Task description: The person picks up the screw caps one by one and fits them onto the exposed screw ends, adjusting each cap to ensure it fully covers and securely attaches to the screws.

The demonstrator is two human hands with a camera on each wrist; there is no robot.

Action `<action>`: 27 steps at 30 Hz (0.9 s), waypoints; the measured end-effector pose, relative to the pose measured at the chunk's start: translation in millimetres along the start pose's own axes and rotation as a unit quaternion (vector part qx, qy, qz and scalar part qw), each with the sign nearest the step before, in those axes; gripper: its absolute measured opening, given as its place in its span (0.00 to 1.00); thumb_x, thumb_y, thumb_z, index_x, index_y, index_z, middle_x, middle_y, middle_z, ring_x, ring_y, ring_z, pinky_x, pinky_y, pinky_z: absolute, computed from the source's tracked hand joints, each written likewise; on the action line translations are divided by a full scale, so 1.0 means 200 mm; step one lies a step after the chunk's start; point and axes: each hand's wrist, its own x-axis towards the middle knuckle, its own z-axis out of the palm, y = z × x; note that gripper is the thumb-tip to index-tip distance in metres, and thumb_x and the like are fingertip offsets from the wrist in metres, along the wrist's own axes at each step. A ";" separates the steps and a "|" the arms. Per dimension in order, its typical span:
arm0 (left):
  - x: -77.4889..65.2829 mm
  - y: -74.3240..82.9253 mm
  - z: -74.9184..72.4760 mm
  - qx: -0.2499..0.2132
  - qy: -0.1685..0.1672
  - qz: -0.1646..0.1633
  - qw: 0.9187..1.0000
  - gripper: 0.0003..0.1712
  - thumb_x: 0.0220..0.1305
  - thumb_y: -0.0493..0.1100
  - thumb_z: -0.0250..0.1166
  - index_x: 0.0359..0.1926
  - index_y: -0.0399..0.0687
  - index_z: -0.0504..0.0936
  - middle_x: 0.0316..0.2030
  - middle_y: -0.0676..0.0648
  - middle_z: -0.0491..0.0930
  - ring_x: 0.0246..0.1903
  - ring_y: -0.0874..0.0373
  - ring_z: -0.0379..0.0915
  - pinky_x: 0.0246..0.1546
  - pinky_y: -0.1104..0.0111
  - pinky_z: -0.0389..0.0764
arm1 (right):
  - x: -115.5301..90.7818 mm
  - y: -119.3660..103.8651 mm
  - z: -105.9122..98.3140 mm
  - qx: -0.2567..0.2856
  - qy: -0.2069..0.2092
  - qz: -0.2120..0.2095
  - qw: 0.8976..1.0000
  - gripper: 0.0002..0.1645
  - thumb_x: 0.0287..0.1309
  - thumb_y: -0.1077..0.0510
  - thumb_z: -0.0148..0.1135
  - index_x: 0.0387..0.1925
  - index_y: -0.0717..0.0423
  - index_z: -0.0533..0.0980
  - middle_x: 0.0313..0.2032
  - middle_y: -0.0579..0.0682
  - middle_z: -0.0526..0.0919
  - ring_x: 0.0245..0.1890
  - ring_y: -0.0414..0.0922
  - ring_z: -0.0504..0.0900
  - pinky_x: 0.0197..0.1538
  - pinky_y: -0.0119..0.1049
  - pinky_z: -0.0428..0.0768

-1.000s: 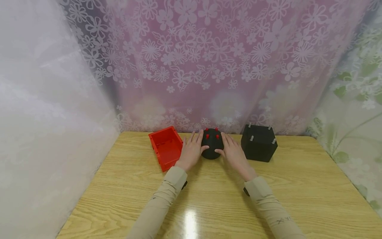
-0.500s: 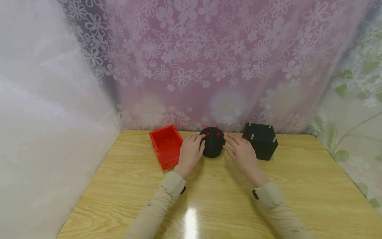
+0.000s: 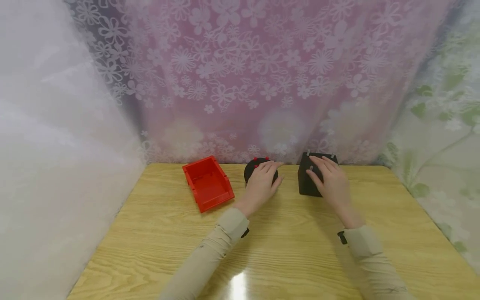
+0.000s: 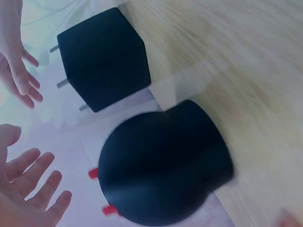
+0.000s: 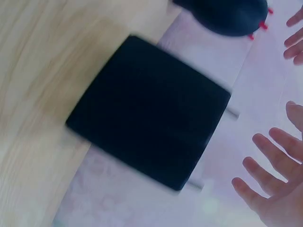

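My left hand [image 3: 261, 183] is in front of a black rounded object [image 3: 250, 170] with red pegs on top, partly covering it in the head view. In the left wrist view that object [image 4: 156, 170] shows a ball-like body on a narrower base, apart from my spread left fingers [image 4: 33, 179]. A black block [image 3: 305, 183] with metal pins standing up from its top is partly hidden behind my right hand [image 3: 333, 181]. The right wrist view has the block [image 5: 147, 113] apart from my spread right fingers [image 5: 265, 175]. Neither hand holds anything.
A red open bin [image 3: 210, 189] sits left of the rounded object on the wooden table [image 3: 292, 250]. Behind the table's back edge hangs a pink flowered curtain [image 3: 232, 83]. Pale sheeting [image 3: 56, 146] hangs at the left.
Both hands were at the sides of the black rounded object and have come off it. My right hand moved right to the black block; my left hand shifted right, in front of the rounded object.
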 end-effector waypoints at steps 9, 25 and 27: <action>0.18 0.08 0.11 0.024 -0.033 0.027 0.999 0.38 0.77 0.63 0.49 0.79 0.51 0.57 0.76 0.51 0.61 0.75 0.56 0.55 0.75 0.61 0.58 | -0.03 0.28 -0.13 -0.032 -0.077 0.045 0.996 0.38 0.68 0.45 0.63 0.68 0.67 0.69 0.60 0.70 0.76 0.62 0.67 0.72 0.66 0.63 0.68; 0.36 0.14 0.35 0.068 -0.158 0.025 0.985 0.45 0.74 0.71 0.41 0.82 0.57 0.44 0.81 0.55 0.44 0.80 0.57 0.35 0.77 0.49 0.48 | -0.09 0.45 -0.13 -0.047 -0.272 0.065 0.959 0.49 0.66 0.42 0.64 0.75 0.68 0.58 0.74 0.67 0.59 0.71 0.69 0.60 0.66 0.70 0.62; 0.37 0.15 0.37 0.076 -0.170 0.024 0.982 0.45 0.73 0.72 0.40 0.82 0.59 0.44 0.81 0.56 0.43 0.80 0.58 0.35 0.77 0.49 0.46 | -0.09 0.45 -0.12 -0.055 -0.270 0.059 0.960 0.48 0.67 0.43 0.63 0.75 0.68 0.58 0.74 0.66 0.58 0.72 0.68 0.59 0.66 0.70 0.61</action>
